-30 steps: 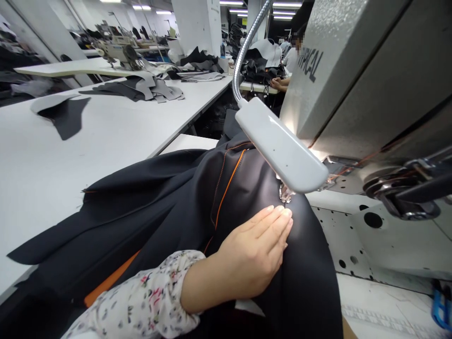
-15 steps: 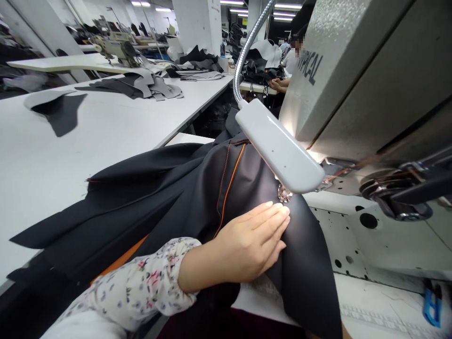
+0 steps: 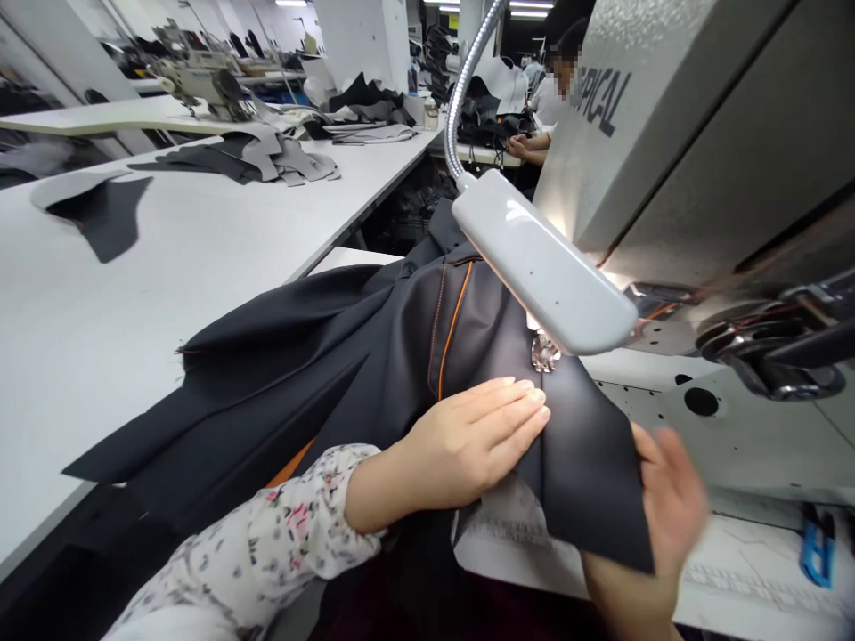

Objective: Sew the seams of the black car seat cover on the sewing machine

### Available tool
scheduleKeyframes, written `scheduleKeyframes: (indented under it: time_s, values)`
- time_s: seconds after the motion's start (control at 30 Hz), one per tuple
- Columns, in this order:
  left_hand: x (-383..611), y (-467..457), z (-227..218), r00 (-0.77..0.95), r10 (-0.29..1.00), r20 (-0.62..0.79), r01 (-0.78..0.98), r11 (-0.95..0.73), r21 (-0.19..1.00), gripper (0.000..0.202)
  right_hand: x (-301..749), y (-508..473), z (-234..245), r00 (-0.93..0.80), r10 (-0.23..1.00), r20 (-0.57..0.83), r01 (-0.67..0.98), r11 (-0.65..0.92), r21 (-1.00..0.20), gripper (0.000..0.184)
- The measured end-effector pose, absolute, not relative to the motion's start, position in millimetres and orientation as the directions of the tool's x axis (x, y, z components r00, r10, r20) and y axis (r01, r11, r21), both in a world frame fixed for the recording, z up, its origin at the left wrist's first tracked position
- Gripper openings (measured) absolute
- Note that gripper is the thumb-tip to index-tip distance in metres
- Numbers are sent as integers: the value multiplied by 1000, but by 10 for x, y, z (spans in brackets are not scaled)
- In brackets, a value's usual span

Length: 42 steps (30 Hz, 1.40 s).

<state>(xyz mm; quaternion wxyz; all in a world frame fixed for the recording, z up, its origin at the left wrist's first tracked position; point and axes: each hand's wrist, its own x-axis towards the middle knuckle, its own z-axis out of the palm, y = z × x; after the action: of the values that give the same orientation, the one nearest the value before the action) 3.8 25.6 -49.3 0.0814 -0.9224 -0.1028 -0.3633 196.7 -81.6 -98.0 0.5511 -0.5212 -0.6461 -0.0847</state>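
Observation:
Dark grey coated fabric [image 3: 588, 481] with orange piping [image 3: 454, 325] lies under the roller presser foot [image 3: 546, 352] of a sewing machine. My left hand [image 3: 477, 441] rests flat on it just in front of the foot, fingers stretched out and together beside a seam line. At the panel's right edge, my right hand [image 3: 671, 499] is partly covered by the fabric. Its visible fingers touch or lie close to that edge; they are smeared by motion, and others are hidden, so I cannot tell whether it grips.
A white lamp [image 3: 541, 267] on a flexible metal neck hangs over the foot, beside the machine head [image 3: 641, 116]. Blue thread snips [image 3: 818, 547] lie at the right. Cut pieces [image 3: 260, 156] are on the white table [image 3: 220, 240]. Another person's hands [image 3: 527, 147] show behind.
My right hand has come into view at the panel's right edge, and the front corner of the panel has lifted. My left hand stays flat on the fabric. The view has shifted slightly.

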Motion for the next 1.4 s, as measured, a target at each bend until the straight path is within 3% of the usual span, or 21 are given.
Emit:
scheduleKeyframes:
  time_s: [0.1,0.17,0.23,0.4,0.83,1.0,1.23,1.4]
  values:
    - [55,299,-510,697,122,707,230,-971,-59,30,2071,-984,-874,5,583,812,818,465,-339,69]
    - [53,357,-516,680,135,721,217,-976,-23,28,2183,-1051,-805,-215,642,736,792,555,-253,59]
    - [40,440,-516,660,162,733,171,-983,64,26,2276,-1056,-762,-329,669,667,751,613,-244,49]
    - [0,673,-512,640,200,742,-21,-961,277,25,2325,-895,-721,-302,671,677,753,603,-262,44]
    - [151,999,-750,532,341,775,-78,-892,446,35,2311,-497,-614,-227,633,740,756,593,-275,45]
    - [157,1075,-787,530,400,747,7,-883,469,38,2299,-349,-602,-163,615,771,750,585,-308,46]
    - [115,1072,-899,541,559,628,326,-828,456,41,2300,-40,-710,-27,611,791,733,550,-400,40]
    - [101,881,-906,535,577,617,385,-817,430,38,2169,-82,-873,45,604,796,736,519,-435,51]
